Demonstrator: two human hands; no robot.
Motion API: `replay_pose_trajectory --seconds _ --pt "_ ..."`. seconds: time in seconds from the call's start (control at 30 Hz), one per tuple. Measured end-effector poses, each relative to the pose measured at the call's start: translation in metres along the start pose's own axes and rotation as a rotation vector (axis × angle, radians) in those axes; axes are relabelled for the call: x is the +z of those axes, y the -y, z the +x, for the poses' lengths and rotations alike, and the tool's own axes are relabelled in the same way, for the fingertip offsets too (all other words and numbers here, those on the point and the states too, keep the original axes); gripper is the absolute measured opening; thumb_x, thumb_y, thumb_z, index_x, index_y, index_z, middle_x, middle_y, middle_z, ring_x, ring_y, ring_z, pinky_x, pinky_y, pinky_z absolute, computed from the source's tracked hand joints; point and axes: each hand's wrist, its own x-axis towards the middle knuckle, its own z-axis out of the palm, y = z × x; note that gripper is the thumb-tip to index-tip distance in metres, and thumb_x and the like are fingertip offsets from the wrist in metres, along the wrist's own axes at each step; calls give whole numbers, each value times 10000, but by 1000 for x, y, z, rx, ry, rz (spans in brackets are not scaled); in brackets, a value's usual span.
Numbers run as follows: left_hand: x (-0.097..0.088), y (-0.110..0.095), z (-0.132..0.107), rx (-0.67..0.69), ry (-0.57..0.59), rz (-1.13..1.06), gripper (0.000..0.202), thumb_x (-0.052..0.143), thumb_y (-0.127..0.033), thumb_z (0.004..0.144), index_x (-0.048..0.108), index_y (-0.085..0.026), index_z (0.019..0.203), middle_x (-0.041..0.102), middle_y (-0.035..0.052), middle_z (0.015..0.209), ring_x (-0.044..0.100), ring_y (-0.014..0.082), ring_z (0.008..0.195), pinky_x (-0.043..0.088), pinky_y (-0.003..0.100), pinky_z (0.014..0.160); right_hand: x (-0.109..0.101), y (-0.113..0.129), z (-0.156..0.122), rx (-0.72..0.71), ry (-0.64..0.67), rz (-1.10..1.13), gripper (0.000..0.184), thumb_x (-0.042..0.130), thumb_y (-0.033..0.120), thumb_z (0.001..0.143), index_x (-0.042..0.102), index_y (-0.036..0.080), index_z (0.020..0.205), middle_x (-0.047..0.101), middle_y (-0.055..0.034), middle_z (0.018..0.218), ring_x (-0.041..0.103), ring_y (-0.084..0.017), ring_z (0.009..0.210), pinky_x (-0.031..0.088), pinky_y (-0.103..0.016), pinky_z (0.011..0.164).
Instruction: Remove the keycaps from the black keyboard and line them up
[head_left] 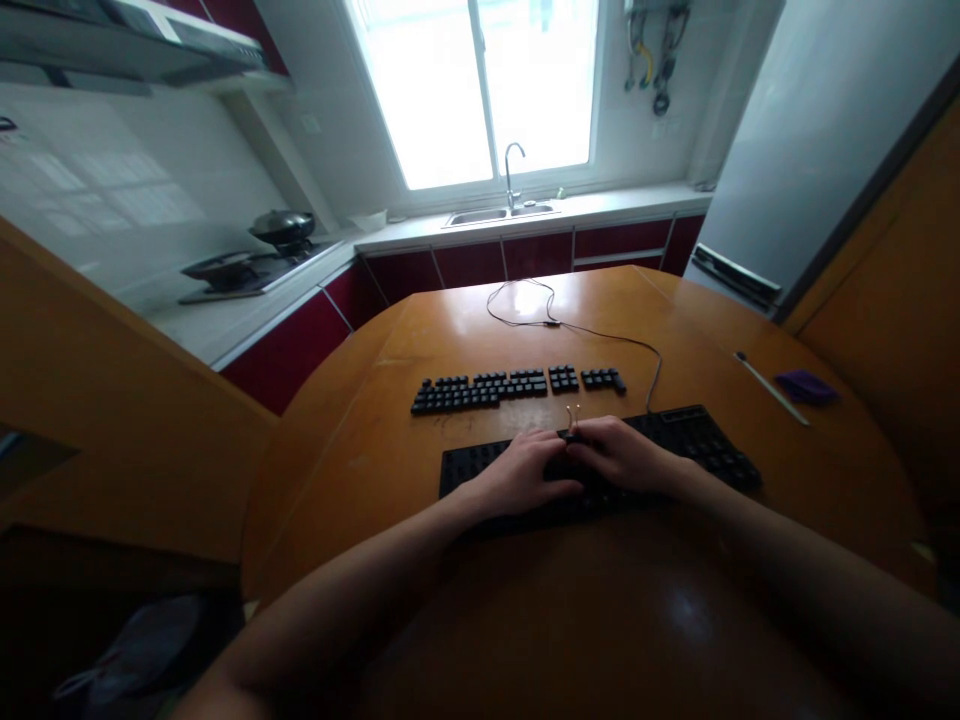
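A black keyboard (480, 460) lies on the table in front of me, many of its keycaps off. My left hand (525, 470) rests across its middle, thumb apart from the fingers, fingertips by a small dark piece. My right hand (619, 452) is closed beside it, over the right half of the keyboard. From its fingertips rises a wire keycap puller (574, 415), two thin prongs pointing up and away. The fingers partly hide the keys beneath. Beyond the keyboard, loose black keycaps (480, 390) stand in rows grouped like a keyboard layout.
A cable (656, 365) runs from the keyboard and loops at the table's (360, 400) far side. To the right lie a thin pale stick with a dark tip (772, 390) and a purple cloth (806, 387). A counter with a sink (480, 216) stands beyond.
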Motion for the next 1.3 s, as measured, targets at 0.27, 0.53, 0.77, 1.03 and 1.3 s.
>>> replay_pose_trajectory --seconds 0.27,0.53,0.77,1.03,1.3 --pt "9 1 0 -24 -34 82 214 746 -388 821 675 -195 879 650 44 868 590 235 905 478 373 823 -12 15 -3 -154 197 -230 150 574 233 911 704 203 842 675 -46 792 575 -170 671 416 -279 626" --pt "16 8 2 -1 -93 25 190 754 -352 821 691 -201 917 702 56 1008 610 245 976 470 392 890 22 4 -1 -14 -90 -152 181 496 220 954 642 188 852 699 -66 818 615 -188 706 430 -289 666" --pt "17 9 3 -40 -77 36 203 773 -351 807 688 -189 895 702 35 935 606 222 912 456 359 849 23 -7 4 234 -206 -55 253 510 219 935 543 170 688 604 -13 637 525 -143 599 356 -255 557" --pt "17 9 1 -42 -67 86 222 732 -408 841 679 -193 856 673 34 895 579 218 901 436 344 821 -18 10 -1 -32 231 -104 131 598 197 904 720 160 873 717 -63 845 635 -176 765 469 -276 716" --pt "14 7 0 -26 -55 51 225 724 -414 853 704 -204 933 677 32 907 583 204 911 430 340 852 -30 12 -5 26 270 -84 179 616 168 892 779 201 959 758 -45 905 683 -178 804 499 -273 775"
